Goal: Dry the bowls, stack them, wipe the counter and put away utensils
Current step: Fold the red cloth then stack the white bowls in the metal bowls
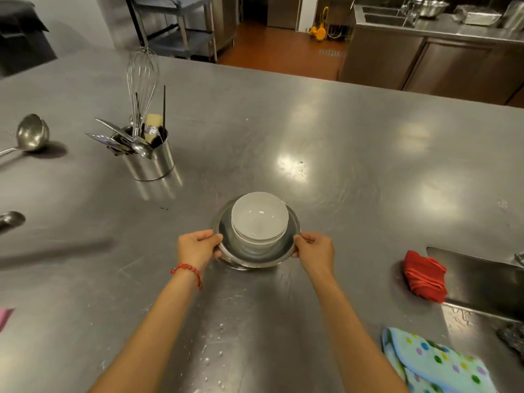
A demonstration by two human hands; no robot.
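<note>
A steel bowl (256, 255) rests on the steel counter (354, 171) in front of me, and white bowls (259, 219) are stacked inside it. My left hand (198, 246) grips the steel bowl's left rim and my right hand (314, 248) grips its right rim. A steel utensil holder (151, 161) with a whisk, spoons and tongs stands at the back left. A ladle (31, 134) lies at the far left, and a spoon (11, 219) lies blurred at the left edge.
A red cloth (425, 276) lies at the sink's edge on the right. A blue dotted towel (433, 361) is at the lower right. The sink basin (482, 279) opens at the right. Water droplets (212, 347) speckle the counter between my arms.
</note>
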